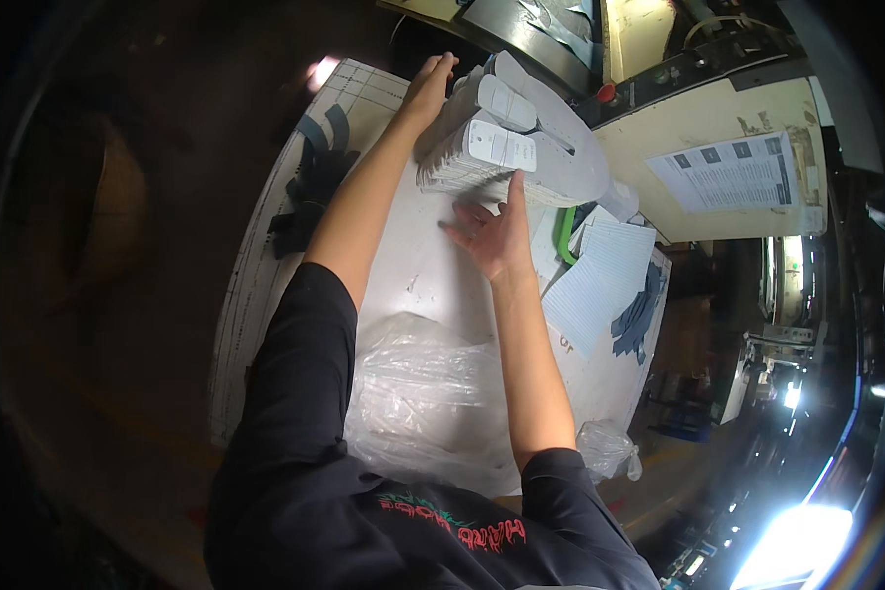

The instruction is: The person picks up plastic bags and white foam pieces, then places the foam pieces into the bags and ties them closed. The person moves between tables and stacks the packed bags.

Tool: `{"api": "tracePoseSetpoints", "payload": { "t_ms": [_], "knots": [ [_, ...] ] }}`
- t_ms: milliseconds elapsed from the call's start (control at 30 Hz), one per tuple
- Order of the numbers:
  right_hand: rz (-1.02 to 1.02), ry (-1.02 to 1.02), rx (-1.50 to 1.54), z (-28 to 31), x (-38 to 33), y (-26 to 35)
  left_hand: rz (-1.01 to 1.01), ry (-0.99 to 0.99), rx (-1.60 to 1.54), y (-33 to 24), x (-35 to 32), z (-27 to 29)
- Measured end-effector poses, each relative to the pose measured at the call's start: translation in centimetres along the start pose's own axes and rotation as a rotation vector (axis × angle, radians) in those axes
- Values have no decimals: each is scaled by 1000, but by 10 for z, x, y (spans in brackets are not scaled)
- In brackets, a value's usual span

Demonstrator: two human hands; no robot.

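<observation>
Stacks of pale grey, rounded, sole-shaped flat pieces (447, 169) stand at the far end of the white table, several tied with thin string. A white label card (501, 146) lies on top of the nearest stack. My left hand (429, 90) reaches along the far left side of these stacks, fingers stretched out and partly hidden. My right hand (499, 236) is open in front of the nearest stack, fingers spread. Its raised finger points up at the stack's near right corner; whether it touches cannot be told.
Clear plastic bags (423, 393) lie on the table (418, 265) nearest me. Dark strips (315, 182) are at the left edge, with more dark pieces (639, 315) at the right. Lined paper (600, 275) lies beside a green-handled object (564, 234). A cream machine panel (728, 167) stands at right.
</observation>
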State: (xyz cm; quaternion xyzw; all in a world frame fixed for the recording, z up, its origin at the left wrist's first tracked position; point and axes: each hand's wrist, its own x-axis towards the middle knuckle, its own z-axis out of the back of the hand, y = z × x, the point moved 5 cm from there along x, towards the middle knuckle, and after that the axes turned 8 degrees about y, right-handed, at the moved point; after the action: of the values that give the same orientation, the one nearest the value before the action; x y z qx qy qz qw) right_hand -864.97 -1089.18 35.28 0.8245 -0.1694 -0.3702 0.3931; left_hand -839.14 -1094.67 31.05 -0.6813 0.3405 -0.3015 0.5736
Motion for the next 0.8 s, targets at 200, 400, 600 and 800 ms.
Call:
{"api": "tracePoseSetpoints", "payload": {
  "t_ms": [200, 400, 600, 800],
  "knots": [
    [-11, -22, 7, 4, 10, -8, 299, 364, -345, 50, 58, -38],
    [3, 54, 100, 22, -7, 0, 149, 239, 47, 36, 18, -12],
    [7, -15, 3, 73, -47, 15, 464, 259, -15, 8, -123, 7],
    [-154, 99, -10, 109, -60, 34, 831, 335, -34, -2, -229, -24]
  ]
}}
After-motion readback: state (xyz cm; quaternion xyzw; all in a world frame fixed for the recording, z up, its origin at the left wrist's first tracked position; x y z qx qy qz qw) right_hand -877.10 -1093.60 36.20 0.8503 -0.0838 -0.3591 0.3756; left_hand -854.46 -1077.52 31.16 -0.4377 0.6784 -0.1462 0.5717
